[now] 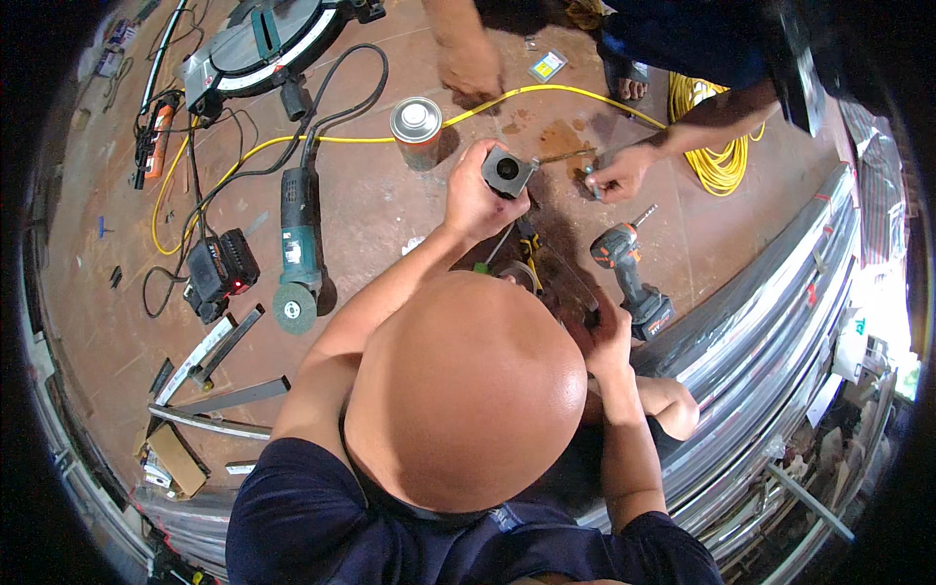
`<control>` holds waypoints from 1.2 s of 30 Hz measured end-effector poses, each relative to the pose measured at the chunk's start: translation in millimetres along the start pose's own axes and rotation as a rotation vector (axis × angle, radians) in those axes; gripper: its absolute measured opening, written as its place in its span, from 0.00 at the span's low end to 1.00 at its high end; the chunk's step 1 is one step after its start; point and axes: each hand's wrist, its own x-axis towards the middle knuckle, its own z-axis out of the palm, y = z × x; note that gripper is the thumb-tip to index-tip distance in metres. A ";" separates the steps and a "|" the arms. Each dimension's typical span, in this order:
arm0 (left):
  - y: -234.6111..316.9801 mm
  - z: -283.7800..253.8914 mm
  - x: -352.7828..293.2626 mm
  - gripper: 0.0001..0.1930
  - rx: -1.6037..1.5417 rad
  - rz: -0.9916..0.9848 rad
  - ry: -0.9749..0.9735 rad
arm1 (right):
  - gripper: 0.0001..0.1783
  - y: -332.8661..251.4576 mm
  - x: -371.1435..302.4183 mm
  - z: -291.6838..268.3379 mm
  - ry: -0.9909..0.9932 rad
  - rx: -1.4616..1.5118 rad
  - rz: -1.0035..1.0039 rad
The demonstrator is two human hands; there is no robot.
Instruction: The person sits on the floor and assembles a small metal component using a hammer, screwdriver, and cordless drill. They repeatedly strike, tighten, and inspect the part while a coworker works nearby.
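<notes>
My left hand point(473, 200) is closed round a square metal piece point(506, 174), its end with a dark round hole facing up. Lower right, my right hand point(609, 336) has bent fingers near something dark; what it grips cannot be made out. Between the hands lie yellow-and-black-handled pliers point(529, 242) and a thin rod with a green end point(482, 266). A bald head hides the area between my arms. Beyond my left hand stands a metal can point(417, 132). Across from me, a co-worker's hand point(624, 175) pinches a small thing; their other hand point(470, 70) is near the floor.
A cordless drill point(629, 273) stands right of the pliers. Left are an angle grinder point(295, 229), a black charger with battery point(222, 275) and metal offcuts point(234, 392). A mitre saw point(263, 44) sits far left. A yellow hose point(351, 139) crosses the floor. Plastic-wrapped profiles point(770, 292) line the right.
</notes>
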 end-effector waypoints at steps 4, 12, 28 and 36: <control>-0.5 0.4 -0.5 0.30 -0.028 -0.004 -0.007 | 0.22 4.0 4.4 -2.0 -0.128 -0.099 0.159; -1.3 -3.2 0.2 0.33 -0.029 -0.003 -0.044 | 0.20 1.2 16.3 8.5 -0.200 -0.148 0.216; -2.2 -4.0 -1.3 0.35 -0.154 -0.071 -0.070 | 0.25 -3.6 10.8 15.5 -0.244 -0.181 0.187; -1.4 -0.9 -1.4 0.30 -0.168 -0.003 0.005 | 0.25 -31.5 16.7 2.1 -0.230 -0.152 0.158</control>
